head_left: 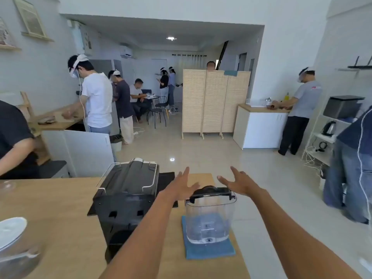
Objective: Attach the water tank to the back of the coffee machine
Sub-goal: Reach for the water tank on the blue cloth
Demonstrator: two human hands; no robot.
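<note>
The clear water tank [209, 218] with a black lid stands upright on a blue cloth [209, 251] on the wooden table [60, 208]. To its left stands the black coffee machine [126, 194], its back facing me. My left hand [182, 187] hovers open just left of the tank's lid, between tank and machine. My right hand [239, 182] hovers open just beyond the lid's right side. Neither hand touches the tank.
A glass jar with a white lid [14, 244] sits at the table's near left. A person in a dark top [14, 141] stands at the far left, another in jeans [350, 168] to the right. Several people work further back by counters and a folding screen [215, 103].
</note>
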